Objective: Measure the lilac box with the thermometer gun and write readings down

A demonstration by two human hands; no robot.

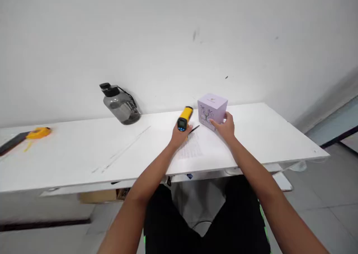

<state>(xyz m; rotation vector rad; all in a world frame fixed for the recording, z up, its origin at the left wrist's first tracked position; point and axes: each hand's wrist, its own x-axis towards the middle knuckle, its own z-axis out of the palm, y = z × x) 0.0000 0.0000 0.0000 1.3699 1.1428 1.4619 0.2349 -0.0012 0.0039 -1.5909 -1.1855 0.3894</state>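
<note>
My left hand (179, 135) is wrapped round the grip of a yellow and black infrared thermometer (186, 114), whose small screen and blue buttons face me. At the right, my right hand (226, 125) grips the lower front corner of a lilac box (212, 110) with a printed pattern on its front. The thumb lies on the front face and the fingers are round the side. A dark pen (194, 129) lies beside my left hand, partly hidden by it. Under that hand is a sheet of paper (192, 148) with faint writing.
A grey see-through water bottle (120, 106) with a black lid stands near the wall. At the far left lie a yellow tool (39, 133) and a black-bladed saw-like object (13, 142). The white table (134, 164) ends at the right, with a shelf below its front edge.
</note>
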